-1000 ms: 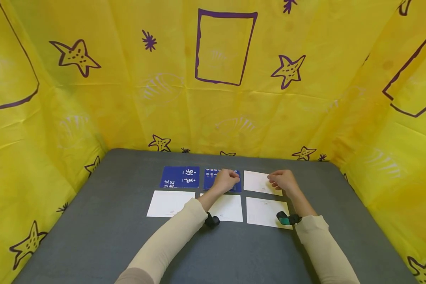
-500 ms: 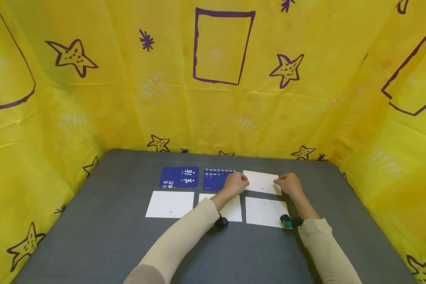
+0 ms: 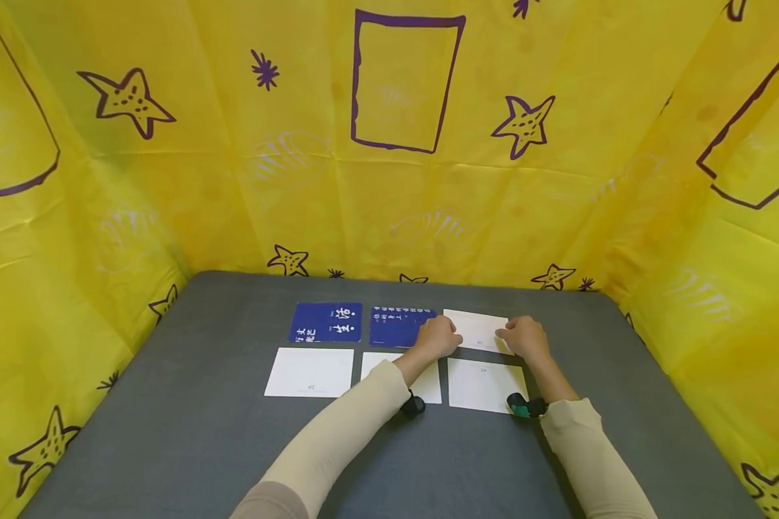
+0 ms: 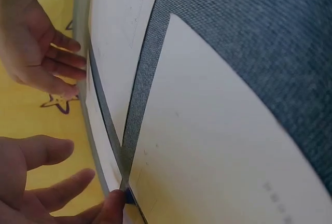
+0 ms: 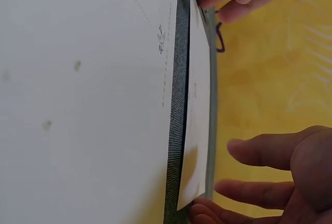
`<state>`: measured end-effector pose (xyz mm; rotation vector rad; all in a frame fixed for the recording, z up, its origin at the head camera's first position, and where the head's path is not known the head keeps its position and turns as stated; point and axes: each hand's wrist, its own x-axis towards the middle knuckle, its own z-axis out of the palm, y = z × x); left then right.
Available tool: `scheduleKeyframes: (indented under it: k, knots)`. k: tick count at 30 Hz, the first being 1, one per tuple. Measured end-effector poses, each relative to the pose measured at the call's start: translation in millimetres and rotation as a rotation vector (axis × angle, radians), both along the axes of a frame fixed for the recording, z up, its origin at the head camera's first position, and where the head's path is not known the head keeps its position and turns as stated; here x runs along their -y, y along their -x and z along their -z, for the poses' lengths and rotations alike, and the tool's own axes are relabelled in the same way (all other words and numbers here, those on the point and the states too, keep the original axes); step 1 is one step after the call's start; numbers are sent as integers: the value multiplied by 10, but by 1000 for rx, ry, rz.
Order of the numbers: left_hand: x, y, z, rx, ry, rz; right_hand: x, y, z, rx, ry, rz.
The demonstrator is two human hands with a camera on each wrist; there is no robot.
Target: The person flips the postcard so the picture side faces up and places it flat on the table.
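Observation:
A white card lies at the back right of a two-row layout, between both hands. My left hand is at its left edge, covering a corner of the blue lettered card beside it. My right hand is at its right edge. In the left wrist view, the left hand has its fingers spread, one fingertip low by the card edges. From the right wrist, the right hand shows thumb and fingers apart, with lower fingertips beside the card's end.
Another blue card lies at the back left. The front row has white cards at left, middle, partly under the left forearm, and right. A yellow patterned curtain surrounds the grey table.
My left hand has moved right, from over the middle blue card to the left edge of the back right white card. The right hand has shifted slightly; the cards lie as before.

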<state>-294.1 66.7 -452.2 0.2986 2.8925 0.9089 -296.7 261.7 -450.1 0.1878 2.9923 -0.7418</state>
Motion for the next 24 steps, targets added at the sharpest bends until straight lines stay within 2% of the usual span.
scheduleKeyframes:
  k: [4,7,10,17,24]
  knots:
    - [-3,-14,-15,4,-3,10,3,-7,6,0,11,3]
    - [1,0,-15,41,-68,-20,7,-5,18,17,38,-9]
    - [16,23,-18,67,-140,-63,-1,10,31,36,109,-13]
    - [67,33,-40,118,-239,-96,-100,46,81,66,325,102]
    - [63,37,-28,135,-242,-114,-183,60,150,43,509,195]
